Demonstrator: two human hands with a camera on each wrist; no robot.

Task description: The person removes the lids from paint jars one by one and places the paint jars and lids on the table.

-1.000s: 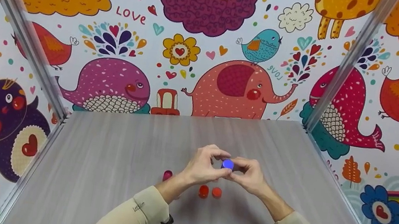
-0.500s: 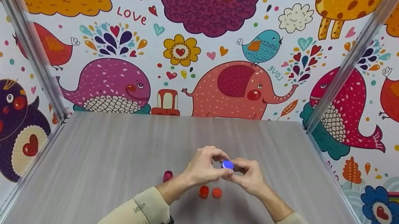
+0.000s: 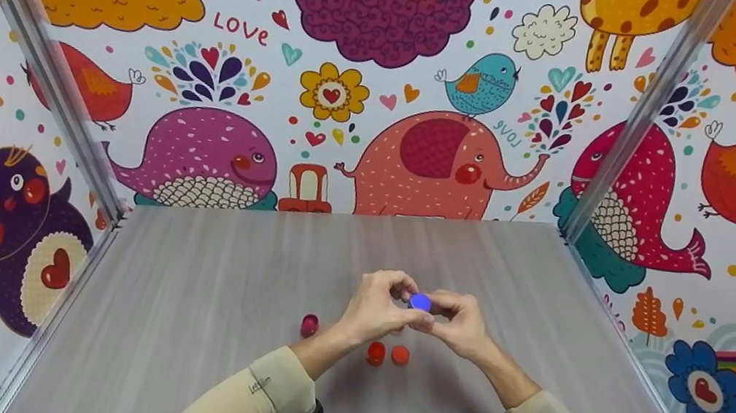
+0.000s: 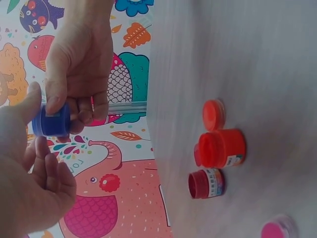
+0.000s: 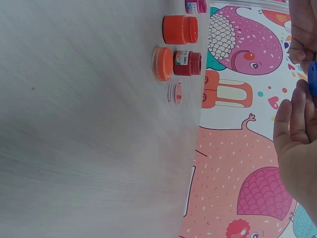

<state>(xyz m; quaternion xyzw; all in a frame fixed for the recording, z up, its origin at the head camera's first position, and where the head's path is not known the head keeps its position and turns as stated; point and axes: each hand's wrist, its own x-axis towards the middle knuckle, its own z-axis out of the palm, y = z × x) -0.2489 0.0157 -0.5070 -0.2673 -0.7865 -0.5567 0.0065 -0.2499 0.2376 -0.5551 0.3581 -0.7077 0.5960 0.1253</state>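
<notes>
Between both hands, raised over the table, is a small blue paint jar (image 4: 55, 121); its round blue top (image 3: 421, 303) faces the head camera. My left hand (image 3: 372, 311) pinches the top end with thumb and fingers. From the other side, my right hand (image 3: 463, 326) grips the jar's body, its thumb lying along it in the left wrist view. At the edge of the right wrist view only a sliver of blue shows. Below the hands stand an orange paint jar (image 4: 225, 148), uncovered, and a dark red one (image 4: 207, 183), also uncovered.
An orange lid (image 3: 400, 354) lies by the orange jar. A small red lid (image 5: 174, 93) lies near the dark red jar (image 5: 187, 63). Further left stands a magenta jar (image 3: 309, 325). Printed walls (image 3: 221, 154) close off the back and sides of the grey table (image 3: 215, 286).
My left fingers have shifted slightly back around the blue jar's top, and the left forearm has moved a little, showing more of the magenta jar. The right hand stays in place.
</notes>
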